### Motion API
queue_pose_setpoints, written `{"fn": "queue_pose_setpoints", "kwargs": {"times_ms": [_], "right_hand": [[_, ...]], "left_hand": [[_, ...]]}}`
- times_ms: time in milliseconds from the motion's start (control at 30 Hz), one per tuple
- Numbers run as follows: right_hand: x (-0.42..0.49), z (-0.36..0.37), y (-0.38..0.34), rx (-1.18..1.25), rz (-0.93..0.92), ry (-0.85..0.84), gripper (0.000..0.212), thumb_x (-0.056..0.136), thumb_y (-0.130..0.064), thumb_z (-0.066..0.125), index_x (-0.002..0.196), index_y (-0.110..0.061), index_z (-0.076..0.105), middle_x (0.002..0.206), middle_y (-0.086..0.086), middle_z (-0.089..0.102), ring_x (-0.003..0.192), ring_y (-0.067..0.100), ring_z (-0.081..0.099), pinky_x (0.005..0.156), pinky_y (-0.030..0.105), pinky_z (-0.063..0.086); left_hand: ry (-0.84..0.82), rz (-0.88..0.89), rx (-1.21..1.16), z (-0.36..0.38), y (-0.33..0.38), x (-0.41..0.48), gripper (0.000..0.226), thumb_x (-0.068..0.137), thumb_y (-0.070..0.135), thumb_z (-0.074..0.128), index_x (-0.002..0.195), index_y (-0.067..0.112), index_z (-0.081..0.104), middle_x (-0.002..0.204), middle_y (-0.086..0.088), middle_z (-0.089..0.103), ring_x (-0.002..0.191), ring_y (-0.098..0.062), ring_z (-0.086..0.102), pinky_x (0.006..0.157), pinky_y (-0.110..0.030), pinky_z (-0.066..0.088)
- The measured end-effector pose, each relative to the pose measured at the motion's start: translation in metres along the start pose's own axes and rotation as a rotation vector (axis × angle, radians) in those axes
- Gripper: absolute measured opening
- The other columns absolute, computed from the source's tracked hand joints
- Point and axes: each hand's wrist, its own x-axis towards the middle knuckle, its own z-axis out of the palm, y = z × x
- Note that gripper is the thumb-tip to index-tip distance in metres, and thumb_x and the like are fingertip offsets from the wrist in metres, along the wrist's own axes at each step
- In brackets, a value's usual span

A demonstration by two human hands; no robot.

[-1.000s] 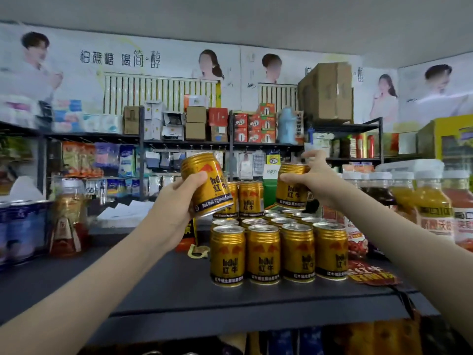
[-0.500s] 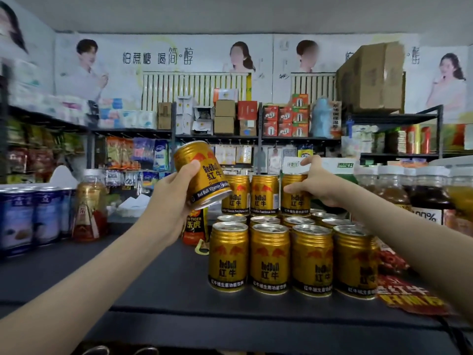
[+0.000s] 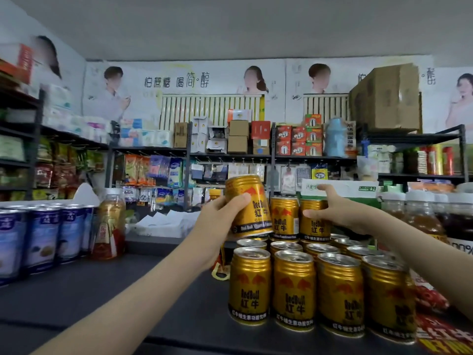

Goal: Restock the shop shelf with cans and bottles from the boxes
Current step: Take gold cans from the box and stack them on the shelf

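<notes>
The right hand (image 3: 340,213), now open, has left its Red Bull can (image 3: 314,226) on the upper row (image 3: 284,216). The left hand (image 3: 220,216) grips the next can (image 3: 249,203), likely to go beside it.

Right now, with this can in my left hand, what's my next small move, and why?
Probably straighten the tilted can in your left hand and set it on the lower can tops, left of the two stacked cans; that spot looks free.

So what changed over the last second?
Left hand carried its tilted can rightward to the upper row's left end. Right hand uncurled from the upper-row can it set down; thumb still touching. Front row of four cans unchanged.
</notes>
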Motion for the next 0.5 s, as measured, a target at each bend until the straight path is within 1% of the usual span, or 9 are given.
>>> {"fn": "queue_pose_setpoints", "kwargs": {"times_ms": [67,133,167,233,300,333,400,433,500], "right_hand": [[-0.003,0.0,-0.006,-0.078,-0.092,0.137,0.084,0.087,-0.044,0.061,0.151,-0.027,0.009,0.151,0.012,0.032,0.125,0.029,0.044,0.103,0.045,0.038],[-0.015,-0.001,-0.021,0.003,-0.257,0.303,0.074,0.088,-0.05,0.055,0.149,-0.027,0.021,0.152,0.003,0.031,0.136,0.024,0.035,0.106,0.043,0.035],[-0.022,-0.003,-0.03,0.125,-0.312,0.259,0.068,0.086,-0.054,0.054,0.145,-0.029,0.031,0.147,0.0,0.039,0.133,0.022,0.039,0.103,0.04,0.038],[-0.04,-0.008,-0.05,0.335,-0.346,-0.061,0.067,0.074,-0.065,0.06,0.129,-0.028,0.05,0.129,0.003,0.058,0.117,0.021,0.056,0.09,0.034,0.049],[-0.055,-0.014,-0.06,0.34,-0.354,-0.256,0.078,0.057,-0.066,0.075,0.116,-0.017,0.061,0.112,0.004,0.069,0.102,0.02,0.066,0.076,0.026,0.055],[-0.059,-0.016,-0.061,0.327,-0.363,-0.279,0.072,0.058,-0.059,0.078,0.113,-0.014,0.062,0.107,0.003,0.071,0.099,0.018,0.067,0.072,0.022,0.055],[-0.065,-0.02,-0.058,0.357,-0.359,-0.242,0.05,0.073,-0.042,0.072,0.112,-0.012,0.061,0.103,0.002,0.071,0.096,0.016,0.068,0.07,0.024,0.055],[-0.068,-0.023,-0.055,0.377,-0.348,-0.206,0.045,0.075,-0.037,0.067,0.112,-0.011,0.061,0.102,0.002,0.071,0.095,0.016,0.068,0.072,0.027,0.056],[-0.071,-0.032,-0.044,0.38,-0.328,-0.155,0.044,0.075,-0.035,0.064,0.112,-0.011,0.061,0.102,0.003,0.071,0.097,0.018,0.067,0.083,0.035,0.055]], "left_hand": [[-0.032,0.019,0.068,0.002,0.001,0.001,0.023,0.087,0.032,0.062,0.1,0.014,0.064,0.094,-0.006,0.071,0.089,-0.023,0.069,0.081,-0.039,0.055],[-0.082,0.048,0.135,0.006,0.007,0.001,0.023,0.087,0.035,0.061,0.098,0.015,0.065,0.087,-0.001,0.072,0.081,-0.015,0.069,0.07,-0.027,0.055],[-0.112,0.06,0.154,0.01,0.011,0.003,0.021,0.087,0.035,0.061,0.096,0.017,0.065,0.086,0.001,0.072,0.079,-0.012,0.07,0.067,-0.023,0.054],[-0.158,0.083,0.201,0.019,0.019,0.008,0.019,0.086,0.037,0.062,0.094,0.021,0.066,0.089,0.002,0.073,0.082,-0.012,0.07,0.07,-0.023,0.054],[-0.188,0.111,0.26,0.032,0.025,0.011,0.016,0.086,0.039,0.063,0.094,0.025,0.064,0.091,0.005,0.072,0.083,-0.01,0.069,0.07,-0.022,0.053],[-0.207,0.127,0.286,0.039,0.027,0.014,0.015,0.087,0.039,0.062,0.094,0.027,0.063,0.09,0.007,0.072,0.08,-0.006,0.068,0.066,-0.019,0.053],[-0.254,0.162,0.347,0.05,0.027,0.019,0.016,0.088,0.042,0.06,0.098,0.03,0.061,0.092,0.01,0.07,0.076,-0.001,0.067,0.061,-0.015,0.051],[-0.288,0.171,0.384,0.054,0.027,0.022,0.022,0.087,0.046,0.059,0.104,0.031,0.06,0.096,0.01,0.07,0.08,-0.001,0.067,0.064,-0.015,0.052],[-0.393,0.185,0.513,0.062,0.029,0.027,0.044,0.085,0.059,0.052,0.121,0.034,0.054,0.108,0.012,0.067,0.094,-0.006,0.066,0.079,-0.021,0.053]]}}
